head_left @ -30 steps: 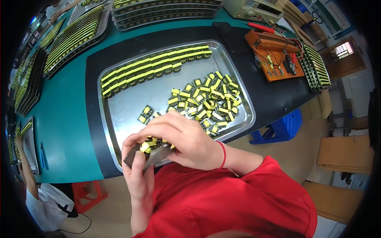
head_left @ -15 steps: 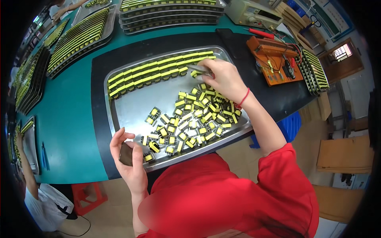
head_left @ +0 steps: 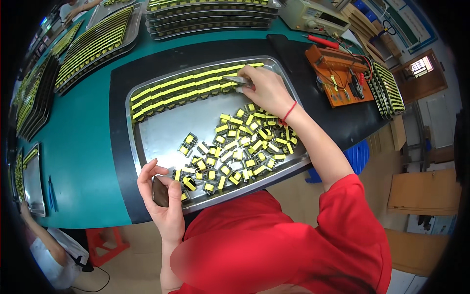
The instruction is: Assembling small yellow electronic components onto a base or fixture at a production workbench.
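A shallow metal tray (head_left: pixel 161 139) holds small yellow-taped transformers. Several neat rows of them (head_left: pixel 181 88) line its far side, and a loose pile (head_left: pixel 245 144) spreads over the right and near part. At the right end of the nearest row, my right hand (head_left: pixel 267 89) is closed around metal tweezers (head_left: pixel 237 80) pointing left over the rows; whether a transformer is in the tips is hidden by the hand. By the tray's near left corner, my left hand (head_left: pixel 164 201) grips a dark brown flat piece (head_left: pixel 160 192) between thumb and fingers.
Stacked trays of transformers (head_left: pixel 210 27) stand behind, with more trays (head_left: pixel 98 49) at left. An orange tool rack (head_left: pixel 333 78) and a bench meter (head_left: pixel 313 19) sit at right. Blue pliers (head_left: pixel 52 193) lie left, near a co-worker's arm (head_left: pixel 44 235).
My right hand has shifted left and slightly up, bringing the tweezers against the row end. The transformer seen by its fingers is now at the row or hidden. My left hand barely moved.
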The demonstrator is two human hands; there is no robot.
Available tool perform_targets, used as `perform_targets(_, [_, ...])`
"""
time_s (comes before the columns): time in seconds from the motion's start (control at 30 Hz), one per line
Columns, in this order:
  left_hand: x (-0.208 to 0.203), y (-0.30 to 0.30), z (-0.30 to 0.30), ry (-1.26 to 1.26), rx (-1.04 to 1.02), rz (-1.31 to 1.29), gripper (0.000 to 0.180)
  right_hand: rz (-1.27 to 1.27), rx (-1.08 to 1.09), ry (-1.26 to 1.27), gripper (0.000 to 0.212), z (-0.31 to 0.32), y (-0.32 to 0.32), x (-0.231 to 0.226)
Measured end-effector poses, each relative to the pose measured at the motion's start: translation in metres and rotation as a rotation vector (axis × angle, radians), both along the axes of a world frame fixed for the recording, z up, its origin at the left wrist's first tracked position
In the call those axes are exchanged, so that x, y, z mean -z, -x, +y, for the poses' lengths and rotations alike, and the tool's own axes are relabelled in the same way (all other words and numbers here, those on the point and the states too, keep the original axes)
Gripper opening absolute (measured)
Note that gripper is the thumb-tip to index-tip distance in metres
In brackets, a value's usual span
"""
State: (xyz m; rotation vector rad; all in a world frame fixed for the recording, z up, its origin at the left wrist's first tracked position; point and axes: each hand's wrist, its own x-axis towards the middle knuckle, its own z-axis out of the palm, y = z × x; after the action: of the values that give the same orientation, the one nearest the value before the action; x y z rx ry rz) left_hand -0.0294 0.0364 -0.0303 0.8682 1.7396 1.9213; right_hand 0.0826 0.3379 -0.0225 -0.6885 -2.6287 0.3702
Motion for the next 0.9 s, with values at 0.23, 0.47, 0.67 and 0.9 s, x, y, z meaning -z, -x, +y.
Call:
perform_targets(0.23, [0.001,0.000,0.000,0.020,0.022,0.081,0.025,0.030,-0.015,0.053,0.033,0.010,-0.002,0.002])
perform_targets(0.47, [0.000,-0.002,-0.004,0.043,0.027,0.048,0.021,0.061,-0.038,0.057,0.030,0.004,0.000,-0.015])
perform_targets(0.67, [0.004,-0.001,-0.003,0.007,0.016,0.105,0.022,0.078,-0.178,-0.072,0.030,0.004,0.019,-0.003])
perform_targets(0.9, [0.006,0.000,-0.002,-0.008,0.023,0.184,0.021,0.121,-0.166,-0.079,0.027,0.004,0.018,0.004])
